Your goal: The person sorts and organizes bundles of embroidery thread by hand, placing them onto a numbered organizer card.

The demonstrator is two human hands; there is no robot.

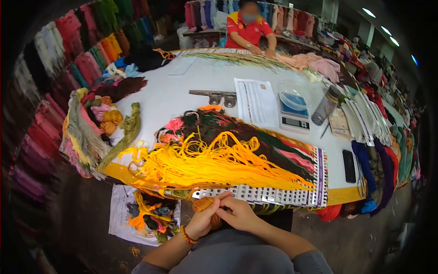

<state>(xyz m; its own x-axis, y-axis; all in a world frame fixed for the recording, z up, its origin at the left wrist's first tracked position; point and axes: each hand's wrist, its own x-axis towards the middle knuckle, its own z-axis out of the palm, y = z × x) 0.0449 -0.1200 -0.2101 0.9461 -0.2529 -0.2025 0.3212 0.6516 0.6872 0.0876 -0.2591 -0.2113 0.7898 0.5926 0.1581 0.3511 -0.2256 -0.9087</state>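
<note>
My left hand (pixel 200 222) is closed around a brown-orange skein of yarn (pixel 203 204), low in front of my body at the table's near edge. Against it, my right hand (pixel 238 213) has its fingers bent in at the same skein; what its fingertips pinch is hidden. Just beyond both hands lies a white card strip with punched holes (pixel 255 194). Bright yellow yarn (pixel 219 164) spreads over the table behind it, with dark brown, green and pink strands (pixel 232 130) underneath and beyond.
Farther back are a metal clamp (pixel 216 96), a printed sheet (pixel 256 102), a scale (pixel 294 121) with a clear bowl (pixel 293 97), a bottle (pixel 325 106) and a phone (pixel 349 165). A white bag of yarn scraps (pixel 119 214) lies below left. Across the table, a person (pixel 249 29) handles strands.
</note>
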